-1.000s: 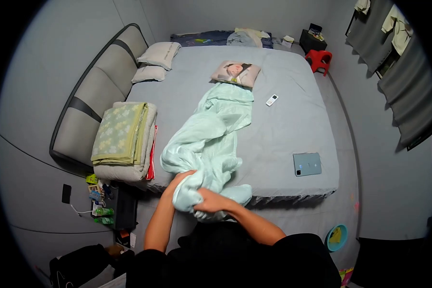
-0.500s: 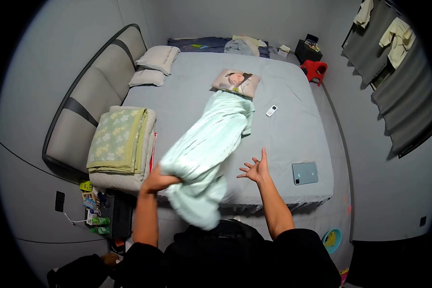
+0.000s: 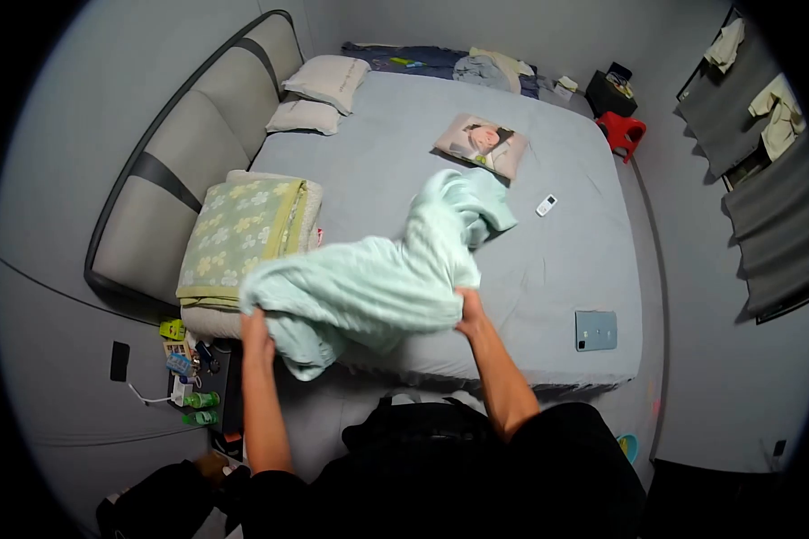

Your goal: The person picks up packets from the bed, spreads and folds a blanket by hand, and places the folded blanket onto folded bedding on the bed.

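Note:
A pale mint-green blanket stretches between my two hands over the near side of the bed. My left hand is closed on its left end, beside the folded bedding. With my right hand I grip its edge farther right; the fingertips are partly hidden by the fabric. The blanket's far end lies bunched on the grey bed sheet, just below a cushion with a printed picture. Some of the blanket is blurred by motion.
A folded green floral quilt sits on thicker bedding at the left. Two pillows lie by the headboard. A white remote and a tablet rest on the right side. A cluttered nightstand stands at lower left.
My right hand, empty and spread before, now grips the blanket. My left hand has carried its end leftward, and the blanket has spread out sideways. The whole view has shifted slightly.

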A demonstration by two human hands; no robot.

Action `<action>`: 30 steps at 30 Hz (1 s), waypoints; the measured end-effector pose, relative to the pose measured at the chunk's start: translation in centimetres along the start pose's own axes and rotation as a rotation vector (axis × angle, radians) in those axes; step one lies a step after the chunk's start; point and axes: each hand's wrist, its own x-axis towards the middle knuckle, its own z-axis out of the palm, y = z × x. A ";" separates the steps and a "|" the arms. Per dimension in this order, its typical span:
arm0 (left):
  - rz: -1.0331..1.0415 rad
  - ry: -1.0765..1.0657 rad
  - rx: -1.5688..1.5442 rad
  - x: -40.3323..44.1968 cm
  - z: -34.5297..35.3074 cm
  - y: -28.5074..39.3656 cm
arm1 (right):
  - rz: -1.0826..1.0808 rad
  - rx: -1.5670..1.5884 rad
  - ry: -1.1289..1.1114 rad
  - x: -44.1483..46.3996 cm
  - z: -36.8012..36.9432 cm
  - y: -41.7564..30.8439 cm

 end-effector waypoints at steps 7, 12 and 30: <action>-0.539 -0.114 0.169 0.7 3.0 -19.0 | 0.356 0.144 0.398 -6.2 -16.2 13.3; -0.834 -0.118 0.190 1.6 4.9 -28.3 | 0.278 0.180 0.695 -5.7 -16.3 12.9; 0.537 -0.306 0.101 4.4 31.3 9.7 | -0.741 -0.261 -0.087 4.0 19.8 -32.7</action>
